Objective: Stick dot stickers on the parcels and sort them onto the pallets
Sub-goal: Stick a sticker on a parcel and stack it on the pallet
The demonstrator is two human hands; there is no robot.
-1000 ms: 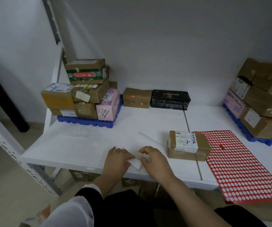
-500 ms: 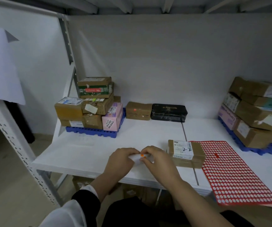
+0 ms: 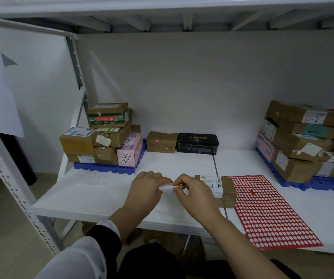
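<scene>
Head view: the left hand point(image 3: 146, 188) and right hand point(image 3: 194, 196) meet fingertip to fingertip, both pinching a small white slip point(image 3: 167, 187) with what appears to be an orange dot point(image 3: 177, 186) at its right edge. The parcel point(image 3: 225, 190) lies just right of the grip, with the red sticker sheet point(image 3: 270, 210) beyond it. Recommended: lift the dot by its rim only, then press it onto bare cardboard clear of the barcode.

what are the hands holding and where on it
A small white slip of paper, pinched between both hands: the left hand at its left end, the right hand at its right end.
</scene>
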